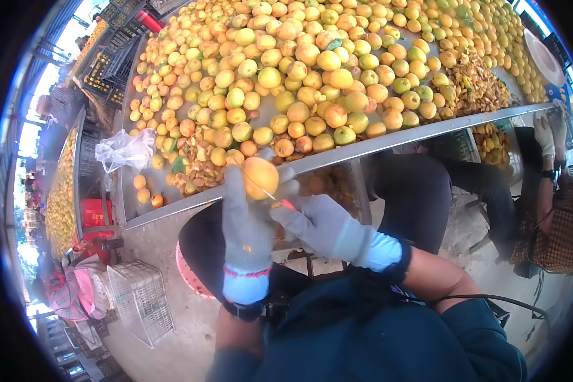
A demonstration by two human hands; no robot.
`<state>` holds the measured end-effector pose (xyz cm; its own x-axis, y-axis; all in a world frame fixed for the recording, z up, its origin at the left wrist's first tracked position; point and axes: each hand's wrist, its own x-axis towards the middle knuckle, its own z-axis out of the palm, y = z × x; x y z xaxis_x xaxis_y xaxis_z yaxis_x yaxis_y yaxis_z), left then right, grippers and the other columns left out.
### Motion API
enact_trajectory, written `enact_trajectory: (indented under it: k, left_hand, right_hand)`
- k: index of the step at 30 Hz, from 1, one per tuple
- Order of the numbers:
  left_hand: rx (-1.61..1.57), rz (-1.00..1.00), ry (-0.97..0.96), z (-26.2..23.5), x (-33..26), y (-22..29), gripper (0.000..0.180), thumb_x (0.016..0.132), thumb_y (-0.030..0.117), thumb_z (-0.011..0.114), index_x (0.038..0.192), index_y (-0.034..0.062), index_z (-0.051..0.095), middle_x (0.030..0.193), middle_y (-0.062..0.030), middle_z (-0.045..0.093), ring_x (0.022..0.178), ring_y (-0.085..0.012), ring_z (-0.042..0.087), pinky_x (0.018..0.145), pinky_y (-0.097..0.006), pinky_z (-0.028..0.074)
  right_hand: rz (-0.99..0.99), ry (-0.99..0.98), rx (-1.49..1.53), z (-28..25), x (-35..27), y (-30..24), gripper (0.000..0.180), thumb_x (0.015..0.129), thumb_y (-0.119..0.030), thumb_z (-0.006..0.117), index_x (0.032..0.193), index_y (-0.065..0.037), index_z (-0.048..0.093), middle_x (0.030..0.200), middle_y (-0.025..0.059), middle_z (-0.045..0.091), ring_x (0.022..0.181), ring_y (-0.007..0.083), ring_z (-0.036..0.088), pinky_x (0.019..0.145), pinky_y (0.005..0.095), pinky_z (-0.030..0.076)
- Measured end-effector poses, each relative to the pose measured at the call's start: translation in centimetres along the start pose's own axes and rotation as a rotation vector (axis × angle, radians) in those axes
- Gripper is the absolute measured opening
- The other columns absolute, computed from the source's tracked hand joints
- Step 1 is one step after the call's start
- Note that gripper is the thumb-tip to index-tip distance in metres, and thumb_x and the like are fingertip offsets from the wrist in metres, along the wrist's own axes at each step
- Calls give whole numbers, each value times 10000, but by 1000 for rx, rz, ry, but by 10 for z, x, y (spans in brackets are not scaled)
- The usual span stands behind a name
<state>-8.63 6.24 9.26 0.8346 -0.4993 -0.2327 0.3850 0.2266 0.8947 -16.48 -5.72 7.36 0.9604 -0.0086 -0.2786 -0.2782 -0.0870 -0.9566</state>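
In my gloved left hand (pixel 243 213) is a yellow-orange apricot (pixel 260 178), held up just in front of the table's metal edge (pixel 337 155). My right hand (pixel 328 226), also in a grey glove, grips a small knife (pixel 285 203). Its red handle shows by my thumb and the thin blade touches the apricot's lower side. A large heap of apricots (pixel 297 111) covers the tabletop beyond my hands. Close by my left hand lies a pile of cut apricot pieces (pixel 197 167). The left glove is somewhat blurred.
A clear plastic bag (pixel 126 151) lies at the table's left corner. More cut pieces (pixel 474 83) are heaped at the right, near a co-worker's gloved hands (pixel 549 135). A white crate (pixel 141 300) and a pink basin (pixel 191 274) stand on the floor at left.
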Motion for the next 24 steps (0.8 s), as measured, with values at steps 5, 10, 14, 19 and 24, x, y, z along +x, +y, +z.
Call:
enact_trajectory:
  k: [5, 10, 14, 19, 24]
  left_hand:
    - [-338, -177, 33, -6, 7, -14, 741, 967, 616, 351, 1301, -32, 479, 1092, -194, 640, 935, -285, 636, 828, -384, 525]
    - [-49, -100, 76, 1, 5, -14, 686, 975, 552, 406, 1267, -63, 484, 1060, -205, 628, 959, -312, 630, 874, -422, 512]
    - [-276, -177, 153, -3, 19, -40, 713, 958, 593, 405, 1243, -52, 510, 1020, -179, 629, 936, -302, 614, 867, -413, 512]
    - [-40, 195, 169, -26, 30, -23, 574, 996, 455, 425, 1269, -47, 479, 1212, -171, 576, 1010, -288, 621, 912, -403, 523]
    - [633, 559, -34, -18, 7, -20, 548, 876, 331, 640, 1253, -51, 531, 1144, -170, 612, 975, -292, 619, 868, -370, 506]
  right_hand:
    - [-8, 10, -44, -4, 7, 12, 544, 950, -489, 494, 904, 27, 663, 717, 205, 631, 722, 300, 659, 683, 381, 487]
    - [28, 88, -162, -12, -5, 2, 573, 932, -530, 498, 909, 18, 662, 732, 220, 635, 730, 377, 632, 679, 430, 487]
    - [7, 118, -149, -5, 8, 38, 522, 932, -514, 537, 879, -7, 649, 659, 137, 632, 606, 270, 622, 548, 374, 474]
    - [4, -143, 429, -37, -33, 21, 444, 956, -453, 549, 838, -35, 637, 593, -5, 556, 448, 52, 482, 409, 196, 389]
    - [11, 101, 440, -57, -15, -3, 362, 963, -406, 551, 978, -56, 640, 717, 2, 619, 452, 32, 448, 394, 184, 339]
